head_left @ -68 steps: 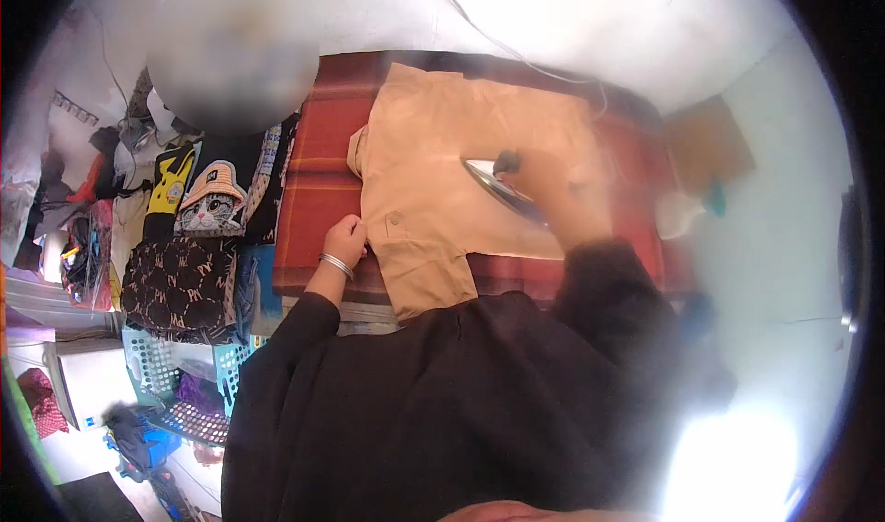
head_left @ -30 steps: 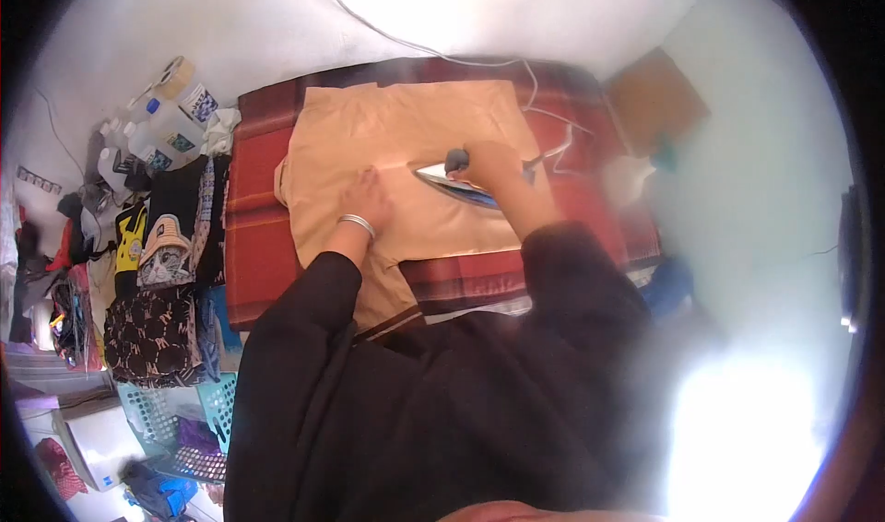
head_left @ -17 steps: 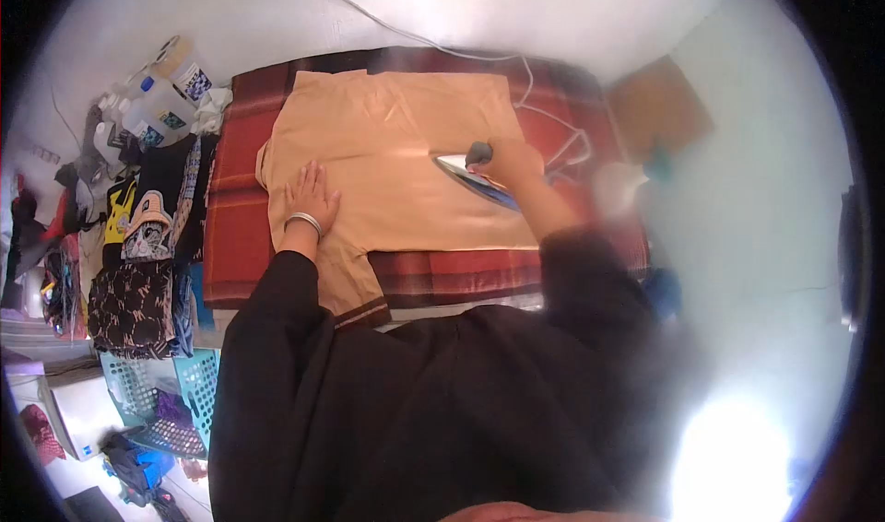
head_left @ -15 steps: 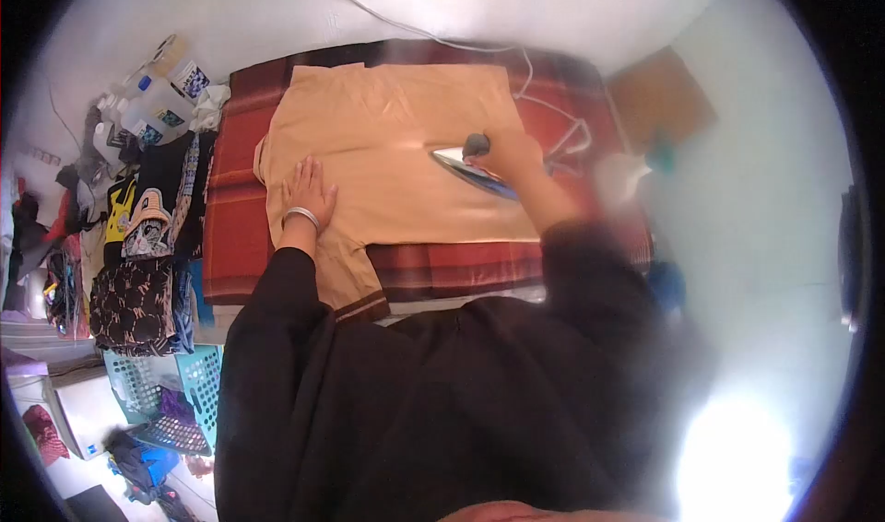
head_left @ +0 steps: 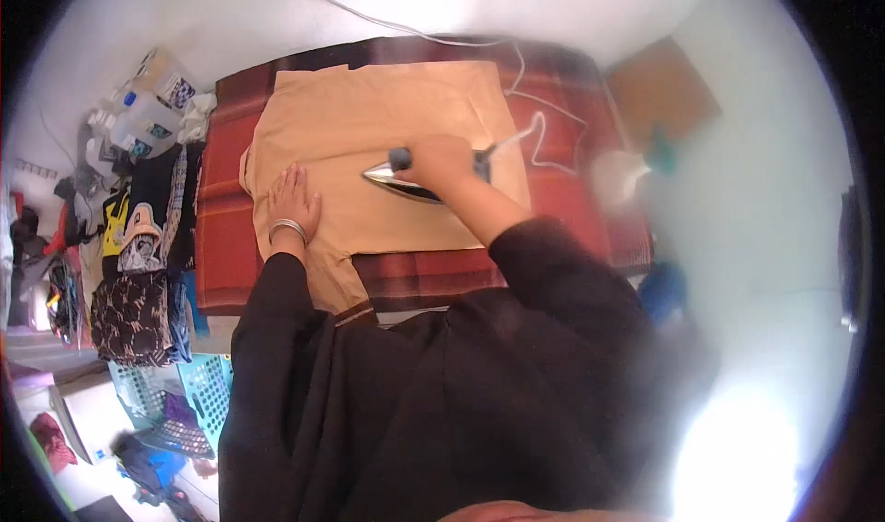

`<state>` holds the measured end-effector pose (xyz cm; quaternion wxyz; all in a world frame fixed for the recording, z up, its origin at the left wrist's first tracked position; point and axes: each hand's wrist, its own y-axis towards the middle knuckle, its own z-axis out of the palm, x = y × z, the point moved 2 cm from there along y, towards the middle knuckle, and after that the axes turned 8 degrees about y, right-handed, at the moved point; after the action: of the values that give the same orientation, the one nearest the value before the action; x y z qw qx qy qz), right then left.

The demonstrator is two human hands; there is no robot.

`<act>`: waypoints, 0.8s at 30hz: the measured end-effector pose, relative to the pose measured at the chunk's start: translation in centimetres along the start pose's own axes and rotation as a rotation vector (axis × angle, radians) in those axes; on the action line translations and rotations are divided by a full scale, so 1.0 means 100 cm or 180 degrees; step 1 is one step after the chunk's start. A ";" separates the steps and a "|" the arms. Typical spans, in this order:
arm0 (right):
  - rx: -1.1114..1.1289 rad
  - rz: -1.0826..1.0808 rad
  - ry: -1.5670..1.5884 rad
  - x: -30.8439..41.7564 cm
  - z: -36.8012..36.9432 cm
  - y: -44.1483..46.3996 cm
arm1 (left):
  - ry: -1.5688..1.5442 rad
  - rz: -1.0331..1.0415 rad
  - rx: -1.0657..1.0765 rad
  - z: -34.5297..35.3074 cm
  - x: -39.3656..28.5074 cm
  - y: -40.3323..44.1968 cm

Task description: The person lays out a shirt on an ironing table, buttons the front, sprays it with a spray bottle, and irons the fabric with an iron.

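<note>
A tan shirt point(head_left: 387, 107) lies spread over a red striped cloth point(head_left: 226, 232). My right hand point(head_left: 441, 164) is wrapped round the handle of a clothes iron point(head_left: 392, 179), whose pointed tip faces left on the middle of the shirt. Flat on the shirt's left part rests my left hand point(head_left: 295, 204), fingers stretched out, with a bracelet at the wrist. Below it a sleeve point(head_left: 334, 287) with a dark striped cuff hangs toward my body. My right hand hides part of the iron's body.
The iron's white cord point(head_left: 536, 135) loops to the right. A spray bottle point(head_left: 619, 174) stands beyond the cloth's right edge. At left are folded clothes point(head_left: 134, 315) and plastic jugs point(head_left: 147, 121), with a teal basket point(head_left: 205, 388) below. A wall point(head_left: 415, 1) rises behind.
The iron and my right hand have moved left across the shirt, and the cord has shifted with them. My left hand stays flat in about the same place on the fabric.
</note>
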<state>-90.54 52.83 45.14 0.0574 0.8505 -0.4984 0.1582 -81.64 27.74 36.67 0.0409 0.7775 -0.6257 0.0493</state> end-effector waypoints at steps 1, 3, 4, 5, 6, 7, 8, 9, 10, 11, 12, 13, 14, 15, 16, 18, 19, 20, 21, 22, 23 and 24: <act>0.0001 0.0039 0.0026 0.005 0.003 0.002 | -0.0065 0.0027 -0.0143 -0.001 0.000 -0.002; 0.0142 0.0112 0.0093 0.011 0.001 0.010 | -0.0017 0.0028 -0.0074 0.006 0.002 -0.001; 0.0111 0.0103 0.0095 0.008 0.000 0.010 | 0.0018 -0.0004 -0.0032 0.007 0.004 0.003; 0.0088 0.0064 0.0017 0.000 0.001 0.008 | 0.0027 -0.0010 -0.0062 0.009 0.007 0.005; 0.0074 0.0025 -0.0064 -0.008 0.000 0.006 | -0.0076 0.0045 -0.0135 0.007 0.006 0.003; 0.0074 0.0174 -0.0015 -0.020 -0.006 0.002 | -0.0188 0.0095 -0.0191 0.006 0.005 0.001; 0.0095 0.0323 0.0028 -0.034 -0.013 -0.004 | -0.0203 0.0074 -0.0178 0.006 0.006 0.001; 0.0102 0.0421 -0.0045 -0.050 -0.021 -0.011 | -0.0184 0.0083 -0.0187 0.005 0.005 0.001; 0.0122 0.0515 -0.0122 -0.065 -0.030 -0.018 | -0.0168 0.0085 -0.0183 0.006 0.005 0.000; 0.0121 0.0627 -0.0072 -0.073 -0.041 -0.028 | -0.0195 0.0045 -0.0141 0.007 0.006 0.000; 0.0113 0.0745 -0.0021 -0.080 -0.050 -0.035 | -0.0120 -0.0011 -0.0072 0.007 0.006 0.001; 0.0151 0.0732 -0.0041 -0.092 -0.048 -0.039 | -0.0043 -0.0055 -0.0010 0.008 0.006 0.001; 0.0033 0.0743 -0.0065 -0.104 -0.046 -0.041 | -0.0065 -0.0070 0.0006 0.007 0.005 -0.001; -0.0103 0.0749 -0.0091 -0.109 -0.048 -0.041 | -0.0088 -0.0087 0.0039 0.005 0.005 0.000; -0.0104 0.0734 -0.0113 -0.111 -0.049 -0.041 | -0.0110 -0.0105 0.0067 0.004 0.005 0.001; 0.0066 0.0787 -0.0113 -0.111 -0.050 -0.042 | -0.0177 -0.0110 0.0028 0.008 0.006 0.002; 0.0071 0.0771 -0.0132 -0.109 -0.052 -0.042 | -0.0224 -0.0090 0.0003 0.009 0.007 0.002; 0.0045 0.0794 -0.0154 -0.106 -0.054 -0.043 | -0.0236 -0.0102 0.0008 0.010 0.008 0.002; 0.0018 0.0824 -0.0174 -0.104 -0.055 -0.044 | -0.0180 -0.0079 -0.0030 0.010 0.008 0.002; 0.0024 0.0827 -0.0181 -0.104 -0.054 -0.045 | -0.0119 -0.0051 -0.0069 0.010 0.008 0.002; 0.0011 0.0846 -0.0208 -0.104 -0.053 -0.045 | -0.0123 -0.0048 -0.0066 0.012 0.008 0.002; -0.0006 0.0861 -0.0232 -0.104 -0.053 -0.045 | -0.0134 -0.0046 -0.0103 0.014 0.009 0.003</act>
<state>-92.46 65.02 47.05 0.0182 0.7806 -0.6104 0.1330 -81.70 26.68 35.44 0.0406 0.7820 -0.6215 0.0225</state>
